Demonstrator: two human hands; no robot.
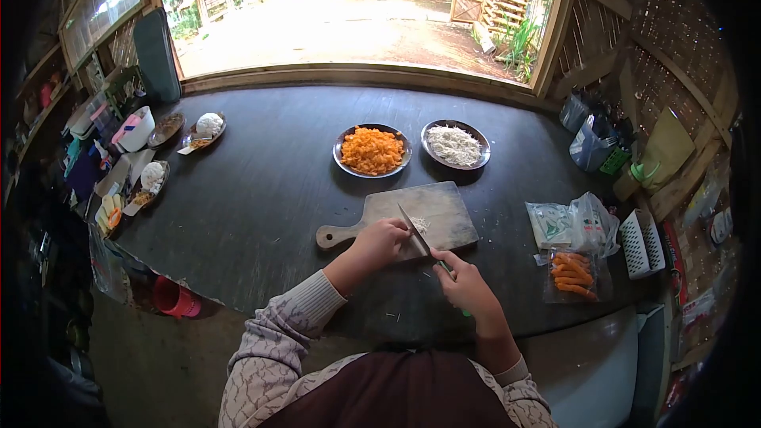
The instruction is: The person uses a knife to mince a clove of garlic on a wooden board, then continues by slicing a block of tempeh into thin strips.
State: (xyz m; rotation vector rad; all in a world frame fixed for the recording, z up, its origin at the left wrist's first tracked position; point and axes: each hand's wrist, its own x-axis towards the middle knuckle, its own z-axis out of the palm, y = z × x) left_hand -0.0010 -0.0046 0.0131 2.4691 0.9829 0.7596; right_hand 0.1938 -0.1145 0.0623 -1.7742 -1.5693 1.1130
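A wooden cutting board (448,202) with a handle on its left lies on the dark table (261,182). Over its lower middle, my right hand (466,285) is closed on the handle of a knife (414,228), whose blade points up and to the left. My left hand (382,243) rests at the board's front part, left of the blade, with its fingers drawn together; what they hold, if anything, is hidden. Fine white shreds (420,225) lie on the board beside the blade. Behind the board stand a plate of chopped orange food (372,150) and a plate of white shreds (453,145).
Bagged carrots (572,276), plastic bags (590,222) and a white basket (640,244) sit at the right. Plates with white rice (209,124) stand at the left. A pink-red container (176,299) is below the table's left front edge.
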